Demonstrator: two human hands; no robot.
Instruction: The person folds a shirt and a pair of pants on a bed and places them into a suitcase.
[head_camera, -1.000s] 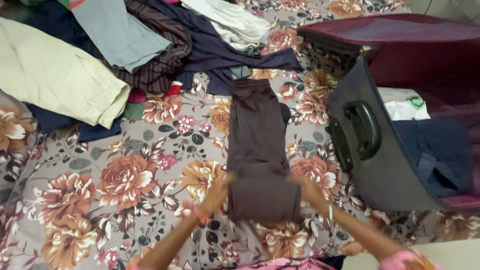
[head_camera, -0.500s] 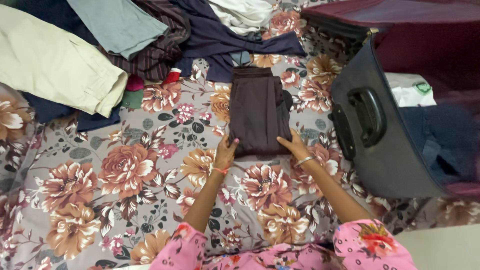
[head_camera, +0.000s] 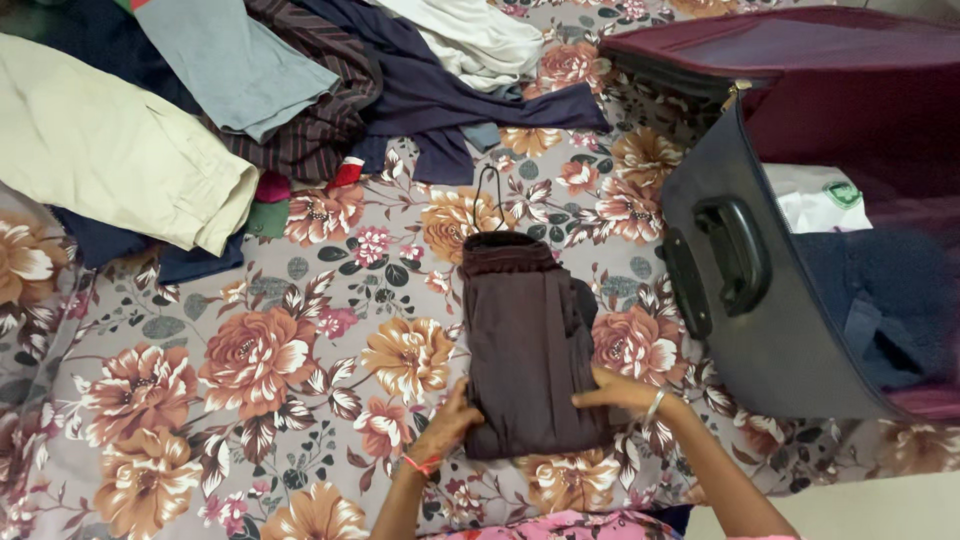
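Observation:
A dark brown garment (head_camera: 528, 335), folded into a long rectangle, lies on the floral bedsheet (head_camera: 250, 350). My left hand (head_camera: 448, 425) grips its near left corner. On its near right edge rests my right hand (head_camera: 620, 392), fingers pressed onto the cloth and a bangle at the wrist. A thin drawstring loops out from the garment's far end.
An open dark grey suitcase (head_camera: 740, 300) with a maroon lining stands at the right, holding a dark blue cloth (head_camera: 880, 290) and a white item (head_camera: 815, 205). A heap of clothes, with cream trousers (head_camera: 110, 150) and a grey-blue piece (head_camera: 230, 65), fills the far left.
The folded garment has slid toward me along the sheet, drawn back by both hands. My hands now sit nearer my body at its near end.

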